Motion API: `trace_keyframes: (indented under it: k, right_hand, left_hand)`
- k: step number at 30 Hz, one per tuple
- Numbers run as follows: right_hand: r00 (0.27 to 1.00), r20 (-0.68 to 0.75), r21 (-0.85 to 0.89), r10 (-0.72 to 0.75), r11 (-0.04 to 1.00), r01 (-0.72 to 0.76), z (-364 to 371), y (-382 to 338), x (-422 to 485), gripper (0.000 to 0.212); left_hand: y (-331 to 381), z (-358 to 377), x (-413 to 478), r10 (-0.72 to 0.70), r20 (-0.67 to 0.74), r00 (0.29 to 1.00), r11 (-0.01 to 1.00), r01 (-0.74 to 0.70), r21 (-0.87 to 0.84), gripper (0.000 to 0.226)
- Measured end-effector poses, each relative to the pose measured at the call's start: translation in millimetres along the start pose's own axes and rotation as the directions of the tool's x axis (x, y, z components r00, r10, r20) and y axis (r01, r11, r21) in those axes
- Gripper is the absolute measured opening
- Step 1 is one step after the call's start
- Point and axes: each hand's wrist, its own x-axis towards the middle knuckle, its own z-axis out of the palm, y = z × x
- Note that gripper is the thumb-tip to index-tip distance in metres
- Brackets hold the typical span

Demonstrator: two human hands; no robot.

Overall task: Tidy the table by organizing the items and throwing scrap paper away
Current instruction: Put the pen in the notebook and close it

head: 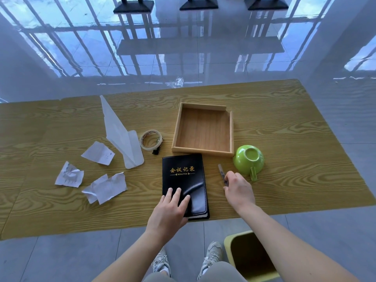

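Observation:
A black notebook [184, 174] with gold lettering lies near the table's front edge. My left hand [171, 208] rests flat on its lower left corner, fingers spread. My right hand [238, 190] is closed around a pen [221, 172] lying just right of the notebook. Behind them stands an empty wooden tray [203, 129]. A green cup [248, 159] lies upside down to the tray's right. Three crumpled paper scraps [98, 153] [69, 175] [105, 188] lie on the left. A folded paper plane [122, 137] and a roll of tape [150, 139] sit between the scraps and the tray.
A yellow waste bin [251, 259] stands on the floor below the table's front edge, right of my feet. The wooden table [284, 129] stretches wide on both sides. A bit of clear plastic [177, 81] lies on the glossy floor beyond.

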Motion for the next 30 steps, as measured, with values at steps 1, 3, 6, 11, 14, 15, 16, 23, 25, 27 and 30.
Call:
trace_keyframes:
  k: [1, 3, 6, 11, 14, 15, 16, 23, 25, 27, 30]
  right_hand:
    - [1.0, 0.006, 0.005, 0.004, 1.0, -0.004, 0, 0, 0, 0.016]
    - [1.0, 0.014, 0.016, 0.011, 1.0, -0.011, 0, 1, -1, 0.017]
    - [1.0, 0.025, 0.038, 0.018, 0.999, -0.019, -1, 4, -2, 0.018]
    - [0.999, 0.03, 0.065, 0.015, 0.998, -0.017, 1, 7, -5, 0.022]
    - [0.999, 0.041, 0.094, 0.02, 0.995, -0.024, 1, 8, -6, 0.025]
    - [0.999, 0.046, 0.105, 0.023, 0.994, -0.028, 1, 8, -6, 0.026]
    - [0.998, 0.05, 0.118, 0.029, 0.992, -0.035, 1, 7, -7, 0.027]
    - [0.994, 0.088, 0.227, 0.068, 0.97, -0.086, -1, 3, -9, 0.03]
    - [0.992, 0.098, 0.274, 0.085, 0.956, -0.109, -2, 3, -11, 0.03]
    - [0.989, 0.109, 0.319, 0.101, 0.939, -0.131, -3, 2, -12, 0.031]
    - [0.986, 0.127, 0.37, 0.112, 0.917, -0.152, -4, 0, -15, 0.033]
  left_hand:
    - [1, -1, 1, -0.005, -0.005, 1.0, 1.0, 0.005, 0.0, 0.078]
    - [3, -2, 3, -0.027, -0.009, 1.0, 1.0, 0.027, -0.014, 0.08]
    - [5, -1, 4, -0.055, -0.006, 0.998, 0.998, 0.054, -0.03, 0.083]
    - [4, 5, 4, -0.04, -0.02, 0.999, 0.999, 0.04, -0.007, 0.082]
    - [-1, 2, 2, -0.011, -0.061, 0.998, 1.0, 0.01, -0.026, 0.077]
    - [-3, 1, 2, 0.0, -0.079, 0.997, 0.999, -0.002, -0.035, 0.073]
    - [-4, -1, 1, 0.008, -0.096, 0.995, 0.999, -0.012, -0.043, 0.07]
    - [-9, -2, -4, 0.019, -0.147, 0.989, 0.993, -0.036, -0.111, 0.055]
    - [-8, -1, -5, 0.017, -0.174, 0.985, 0.992, -0.038, -0.121, 0.052]
    - [-7, 0, -5, 0.027, -0.208, 0.978, 0.992, -0.052, -0.117, 0.048]
    - [-8, 6, -5, -0.007, -0.249, 0.969, 0.975, -0.048, -0.215, 0.042]
